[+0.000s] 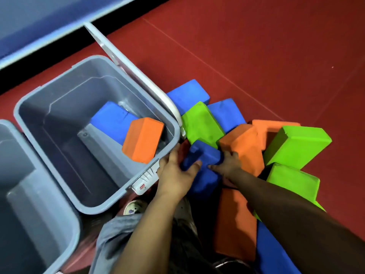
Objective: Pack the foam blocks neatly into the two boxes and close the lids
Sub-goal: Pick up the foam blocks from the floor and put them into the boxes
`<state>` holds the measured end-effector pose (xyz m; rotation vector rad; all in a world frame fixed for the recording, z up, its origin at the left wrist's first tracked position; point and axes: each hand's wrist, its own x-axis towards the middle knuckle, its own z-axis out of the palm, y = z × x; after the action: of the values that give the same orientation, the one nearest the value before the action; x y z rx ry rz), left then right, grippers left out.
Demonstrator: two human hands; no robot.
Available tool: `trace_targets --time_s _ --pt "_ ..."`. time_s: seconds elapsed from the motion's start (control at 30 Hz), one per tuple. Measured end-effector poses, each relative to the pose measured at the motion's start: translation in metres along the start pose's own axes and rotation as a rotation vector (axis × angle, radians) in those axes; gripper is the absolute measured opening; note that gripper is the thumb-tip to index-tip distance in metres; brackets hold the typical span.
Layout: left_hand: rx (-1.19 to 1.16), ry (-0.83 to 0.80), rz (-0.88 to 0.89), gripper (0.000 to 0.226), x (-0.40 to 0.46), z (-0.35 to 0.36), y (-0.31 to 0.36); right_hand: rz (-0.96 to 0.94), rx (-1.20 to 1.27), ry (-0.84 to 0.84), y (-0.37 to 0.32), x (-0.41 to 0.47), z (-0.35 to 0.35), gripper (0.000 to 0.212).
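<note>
A grey box (59, 95) stands open with its lid (126, 62) raised at the back; inside lie a blue block (110, 121) and an orange block (142, 139). A second grey box (39, 214) sits at the left edge. To the right on the floor is a heap of several blue, green and orange foam blocks. My left hand (175, 175) and my right hand (229, 163) both grip a blue foam block (205, 157) at the near side of the heap, one on each side of it.
The floor (276, 56) is a red mat. A blue padded edge (39, 26) runs along the far left. Green blocks (296, 143) and orange blocks (235, 220) crowd the space under my right arm. My legs and shoe show below the boxes.
</note>
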<state>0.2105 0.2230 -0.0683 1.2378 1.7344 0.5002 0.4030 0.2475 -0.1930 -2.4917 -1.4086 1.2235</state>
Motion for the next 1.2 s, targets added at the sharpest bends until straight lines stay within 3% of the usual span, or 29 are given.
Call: trace_targets --time_s 0.1,0.27,0.37,0.47,0.6,0.67,0.77,0.97,1.2 --pt "0.032 -0.036 0.04 0.081 0.003 0.0 0.006 0.041 -0.124 0.01 -0.004 -0.013 0.001 0.101" --pt "0.103 -0.097 0.073 0.086 0.003 0.003 0.007 0.058 -0.133 -0.014 0.012 -0.039 0.0 0.096" --pt "0.193 -0.128 0.151 0.095 -0.005 0.002 0.006 -0.089 0.03 -0.059 0.02 -0.051 -0.003 0.093" --pt "0.307 -0.265 0.268 0.107 -0.013 0.003 0.009 -0.289 0.127 -0.08 0.017 -0.056 -0.026 0.085" --pt "0.513 -0.372 0.282 0.117 -0.011 0.009 0.019 -0.541 0.052 -0.208 -0.005 -0.063 -0.075 0.094" --pt "0.599 -0.319 0.285 0.111 -0.01 0.01 0.024 -0.636 0.012 -0.229 -0.02 -0.063 -0.097 0.089" --pt "0.583 -0.115 0.342 0.093 -0.006 0.009 0.025 -0.718 -0.011 -0.256 -0.035 -0.059 -0.115 0.091" --pt "0.444 0.043 0.261 0.083 0.0 0.011 0.019 -0.533 0.001 -0.312 -0.046 -0.024 -0.13 0.119" --pt "0.423 0.11 0.142 0.074 0.011 0.013 0.028 -0.334 -0.595 -0.286 -0.041 0.041 -0.11 0.123"
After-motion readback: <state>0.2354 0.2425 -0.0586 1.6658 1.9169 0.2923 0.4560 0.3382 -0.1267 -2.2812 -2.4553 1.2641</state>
